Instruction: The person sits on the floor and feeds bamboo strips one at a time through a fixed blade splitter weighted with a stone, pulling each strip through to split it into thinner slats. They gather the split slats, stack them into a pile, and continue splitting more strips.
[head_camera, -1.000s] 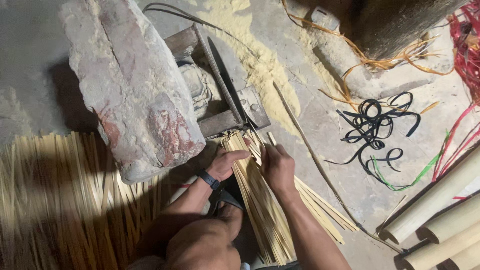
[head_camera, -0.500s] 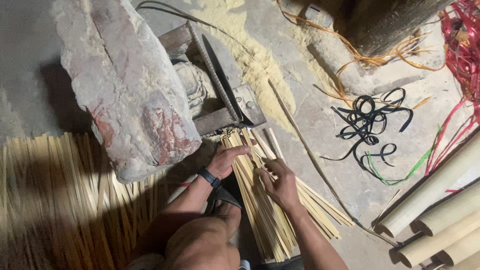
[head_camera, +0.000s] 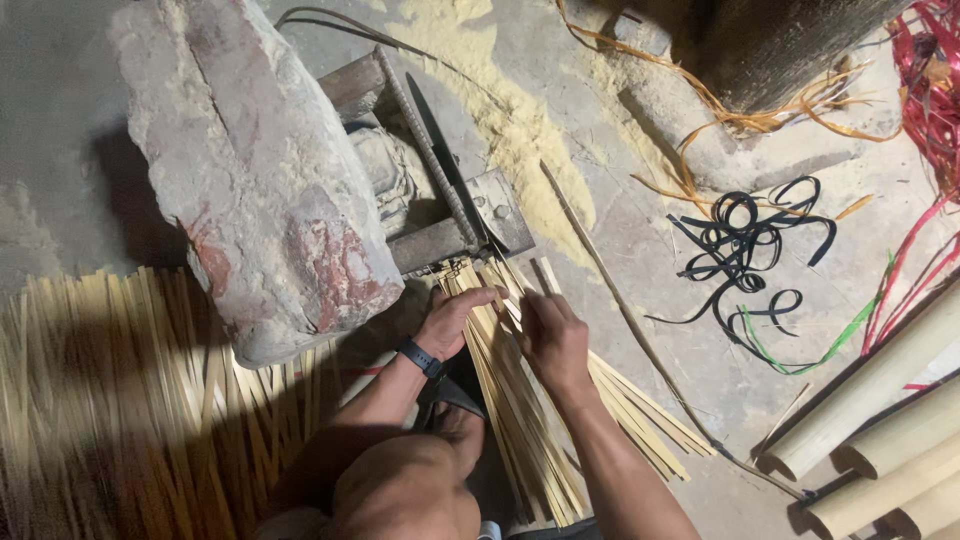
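We look down on a concrete floor (head_camera: 640, 230) where a bundle of thin bamboo strips (head_camera: 520, 400) lies fanned out in front of the person, its far ends just beside a small metal cutting jig (head_camera: 470, 225) with a dark blade and a threaded rod. Our left hand (head_camera: 455, 320), with a black watch (head_camera: 422, 357) on the wrist, rests palm down on the upper part of the bundle, fingers curled loosely over the strips and pressing them rather than gripping. Our right hand (head_camera: 553, 340) lies just beside it on the same bundle, fingers bent around a few strips near their far ends; we cannot tell how tightly they close. A big rough stone block (head_camera: 255, 170) with reddish patches sits on the jig's left part. Left of the knee a wide spread of more bamboo strips (head_camera: 110, 400) covers the floor. Pale sawdust (head_camera: 520, 120) is scattered beyond the jig. To the right lie tangled black strapping (head_camera: 745, 235), a green strip (head_camera: 820, 350), red strips (head_camera: 925, 110) and orange strips (head_camera: 740, 115), and at the lower right several pale bamboo tubes (head_camera: 880, 400) lie side by side.
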